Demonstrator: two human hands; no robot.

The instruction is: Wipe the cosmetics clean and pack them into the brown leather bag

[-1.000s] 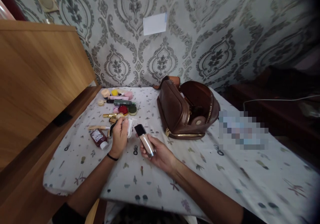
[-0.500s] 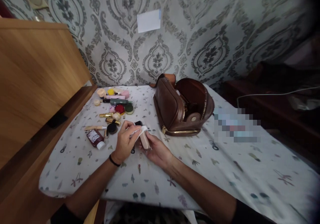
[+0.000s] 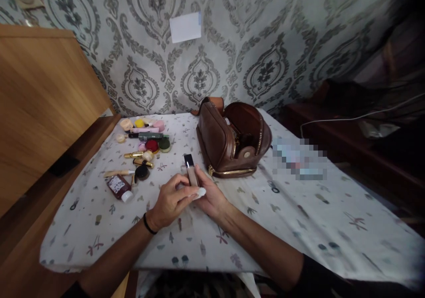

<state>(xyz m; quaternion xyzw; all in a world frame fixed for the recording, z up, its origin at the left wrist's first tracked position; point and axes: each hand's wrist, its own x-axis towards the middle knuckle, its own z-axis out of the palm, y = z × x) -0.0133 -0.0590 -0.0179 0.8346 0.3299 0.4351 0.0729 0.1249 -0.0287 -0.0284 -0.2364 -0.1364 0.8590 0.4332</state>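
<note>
My right hand [image 3: 212, 196] grips a small foundation bottle [image 3: 192, 176] with a black cap, tilted slightly and pointing away from me. Pinched in the fingers of my left hand [image 3: 171, 200] is a white wipe [image 3: 200, 193], pressed near the lower end of the bottle; the fingers partly cover both. To the left lie a dark red bottle with a white cap [image 3: 118, 187], a round black jar [image 3: 142, 172] and gold tubes [image 3: 142, 162]. Beyond my hands stands a brown leather cosmetic bag [image 3: 217, 138] with its top unzipped.
Several jars and tubes, among them a red-lidded jar [image 3: 152, 145] and a green tube [image 3: 150, 136], cluster at the back left. A wooden cabinet [image 3: 49, 76] borders the left side. A blurred-out item [image 3: 299, 160] lies right of the bag on the patterned cloth [image 3: 265, 227].
The wipe has moved from the bottle's upper part down toward its lower end, with my left hand. The bottle now tilts with its black cap pointing away. The view has shifted slightly right.
</note>
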